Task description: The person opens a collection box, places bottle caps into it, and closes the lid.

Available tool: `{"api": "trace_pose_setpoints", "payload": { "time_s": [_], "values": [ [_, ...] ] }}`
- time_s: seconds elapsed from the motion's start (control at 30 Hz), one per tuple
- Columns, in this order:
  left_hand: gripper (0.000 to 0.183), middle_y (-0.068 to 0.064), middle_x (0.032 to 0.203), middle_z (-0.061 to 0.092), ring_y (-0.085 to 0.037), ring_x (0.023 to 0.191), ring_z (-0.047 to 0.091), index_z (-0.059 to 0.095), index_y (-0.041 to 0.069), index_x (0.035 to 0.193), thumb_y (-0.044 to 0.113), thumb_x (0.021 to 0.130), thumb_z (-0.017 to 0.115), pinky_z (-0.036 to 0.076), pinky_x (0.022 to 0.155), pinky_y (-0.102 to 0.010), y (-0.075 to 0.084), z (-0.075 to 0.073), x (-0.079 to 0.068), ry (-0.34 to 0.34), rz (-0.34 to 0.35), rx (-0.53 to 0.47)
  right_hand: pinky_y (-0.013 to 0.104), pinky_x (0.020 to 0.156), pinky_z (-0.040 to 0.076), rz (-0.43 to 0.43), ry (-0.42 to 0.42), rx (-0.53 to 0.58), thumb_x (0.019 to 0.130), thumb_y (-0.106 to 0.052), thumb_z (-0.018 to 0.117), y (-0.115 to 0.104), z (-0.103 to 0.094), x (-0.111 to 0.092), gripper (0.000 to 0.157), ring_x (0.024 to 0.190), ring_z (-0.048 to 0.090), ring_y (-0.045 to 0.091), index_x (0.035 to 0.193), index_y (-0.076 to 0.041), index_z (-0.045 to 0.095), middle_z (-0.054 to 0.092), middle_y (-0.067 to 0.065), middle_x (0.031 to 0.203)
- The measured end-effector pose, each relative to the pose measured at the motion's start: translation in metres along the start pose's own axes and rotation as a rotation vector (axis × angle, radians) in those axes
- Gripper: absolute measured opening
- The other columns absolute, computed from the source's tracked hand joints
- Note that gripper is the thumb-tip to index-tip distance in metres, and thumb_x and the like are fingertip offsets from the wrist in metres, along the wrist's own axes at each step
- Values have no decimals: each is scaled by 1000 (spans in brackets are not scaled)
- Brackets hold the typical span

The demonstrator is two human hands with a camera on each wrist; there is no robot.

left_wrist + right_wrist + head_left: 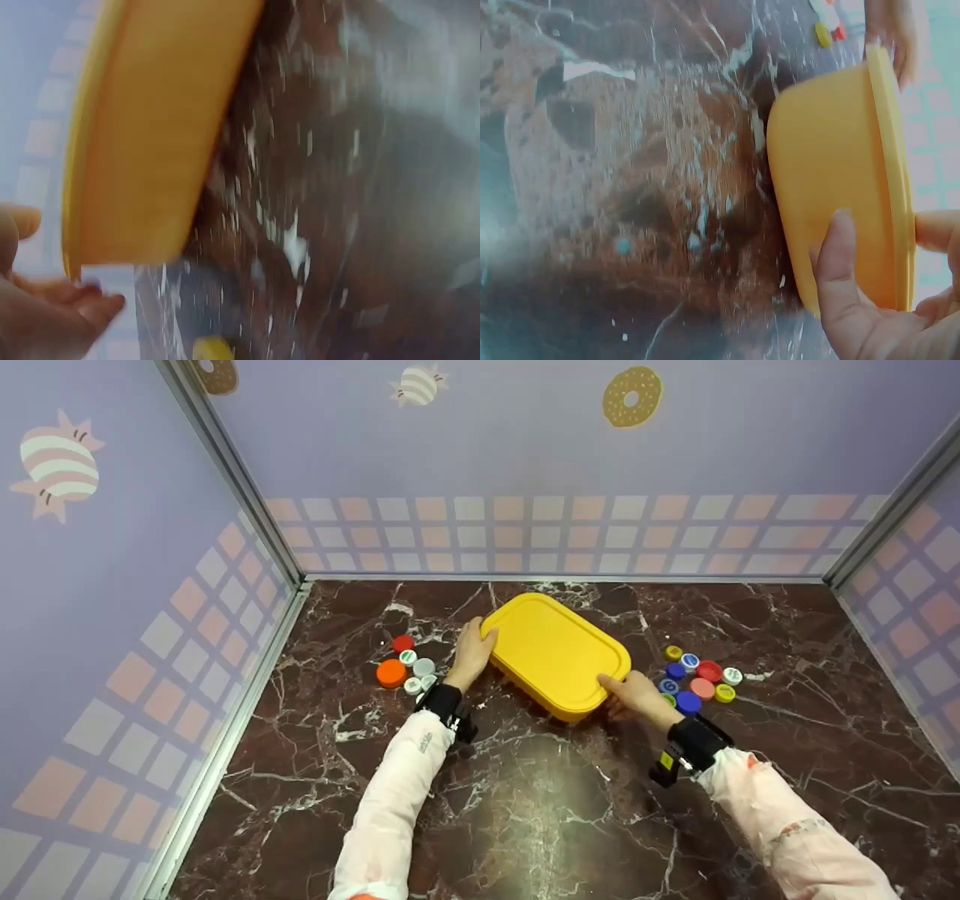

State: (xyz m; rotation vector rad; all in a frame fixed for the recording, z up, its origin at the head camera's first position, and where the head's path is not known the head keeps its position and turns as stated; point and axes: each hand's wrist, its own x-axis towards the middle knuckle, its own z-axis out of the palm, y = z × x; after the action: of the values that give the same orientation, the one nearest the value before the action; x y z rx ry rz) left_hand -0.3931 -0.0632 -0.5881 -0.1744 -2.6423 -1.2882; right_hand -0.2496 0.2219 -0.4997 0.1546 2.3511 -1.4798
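The left hand (471, 654) grips the box (555, 652) at 9 o'clock, thumb at the rim and fingers bent around the corner. The right hand (637, 694) pinches it at 4 o'clock, thumb on the flat top and a finger against the side wall. Each hand is closed only as far as the box's edge allows.

The box is yellow, top facing up, in the far half of the marbled table (540, 810), its length running from about 10 to 4 o'clock. Whether its base touches the table, I cannot tell.

Black bands (441, 703) circle both wrists, below white sleeves (382, 817) that come in from 7 and 5 o'clock.

Past the left hand, at the box's 9 o'clock, lies one group of caps: red (403, 643) at the group's 12, orange (391, 673) at its 9, pale ones between and below. Past the right hand, at the box's 3, lie more caps in blue, red, white, yellow and pink (702, 688), with a green one (667, 700) partly hidden by the hand.

At 12 o'clock rises a lilac wall (525, 457) with checked squares and doughnuts.
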Motion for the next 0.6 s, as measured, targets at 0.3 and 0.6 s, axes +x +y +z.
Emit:
{"api": "trace_pose_setpoints", "payload": {
  "time_s": [0.3, 0.6],
  "values": [
    [33, -16, 87, 58, -28, 79, 56, 54, -5, 101, 21, 83, 65, 43, 69, -36, 69, -44, -39, -66, 0, 120, 41, 67, 50, 55, 41, 36, 94, -17, 47, -2, -22, 12, 28, 62, 61, 21, 92, 10, 50, 57, 11, 71],
    [25, -2, 54, 53, -15, 44, 50, 58, 5, 69, 24, 86, 56, 37, 44, -26, 78, -57, -50, -199, 19, 236, 39, 66, 50, 64, 107, -169, 91, -26, 53, -3, -45, 19, 36, 64, 63, 22, 91, 10, 59, 60, 7, 67]
  ]
}}
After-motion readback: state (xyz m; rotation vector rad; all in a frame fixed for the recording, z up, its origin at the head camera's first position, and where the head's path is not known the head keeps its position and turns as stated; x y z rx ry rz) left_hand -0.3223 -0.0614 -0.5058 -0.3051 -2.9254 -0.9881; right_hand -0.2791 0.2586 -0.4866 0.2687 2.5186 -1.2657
